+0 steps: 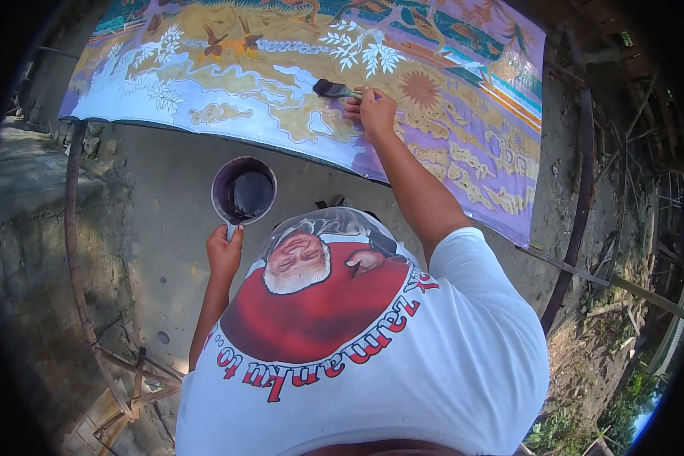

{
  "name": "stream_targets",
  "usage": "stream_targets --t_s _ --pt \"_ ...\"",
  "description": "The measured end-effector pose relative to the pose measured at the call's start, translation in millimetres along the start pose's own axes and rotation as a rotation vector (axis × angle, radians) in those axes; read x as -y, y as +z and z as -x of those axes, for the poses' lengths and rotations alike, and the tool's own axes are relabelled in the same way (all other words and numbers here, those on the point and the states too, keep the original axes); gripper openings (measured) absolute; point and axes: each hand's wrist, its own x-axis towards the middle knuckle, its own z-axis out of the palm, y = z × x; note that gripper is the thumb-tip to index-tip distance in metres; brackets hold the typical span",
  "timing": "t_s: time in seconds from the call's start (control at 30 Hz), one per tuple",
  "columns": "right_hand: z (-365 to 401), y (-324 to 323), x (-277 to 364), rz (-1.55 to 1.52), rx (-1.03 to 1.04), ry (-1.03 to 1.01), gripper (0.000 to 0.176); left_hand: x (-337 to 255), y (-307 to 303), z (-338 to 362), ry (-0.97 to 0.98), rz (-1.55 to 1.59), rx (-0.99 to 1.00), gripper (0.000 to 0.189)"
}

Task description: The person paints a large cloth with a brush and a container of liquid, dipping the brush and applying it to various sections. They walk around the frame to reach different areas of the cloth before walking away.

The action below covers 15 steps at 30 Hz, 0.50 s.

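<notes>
A wide patterned cloth (281, 125) is stretched across the top of the view, with tan, purple, teal and white areas. My right hand (374, 112) is closed round the handle of a brush (334, 89), whose dark bristles lie at the cloth over a white and tan part. Left of my body, my left hand (224, 247) grips the pale handle of a round pot (219, 191). Dark purple liquid shows inside the pot, which is held below the cloth's near edge.
Curved dark poles (72, 228) stand at left and right of the cloth. A bar (570, 267) runs out at the right. Wooden pieces (140, 380) lie at the lower left. Bare ground (159, 175) shows beneath, with plants at the lower right.
</notes>
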Motion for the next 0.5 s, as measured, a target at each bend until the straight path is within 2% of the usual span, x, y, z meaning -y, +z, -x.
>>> stream_targets --t_s 0.07,0.13,0.23,0.3,0.5 --pt "-7 22 2 0.002 0.092 0.068 0.032 -4 -1 1 -0.028 0.007 0.017 0.036" --pt "-6 23 13 0.037 0.154 0.052 0.031 -3 0 -2 -0.002 0.023 -0.001 0.036" --pt "-12 3 21 0.141 0.155 0.001 0.031 -1 -2 1 0.014 0.082 -0.027 0.038" --pt "-11 -6 13 0.037 0.019 -0.031 0.031 -1 -7 4 -0.001 0.067 -0.022 0.039" --pt "-29 65 -2 0.04 0.052 -0.037 0.029 13 -22 -10 0.06 -0.003 -0.011 0.042"
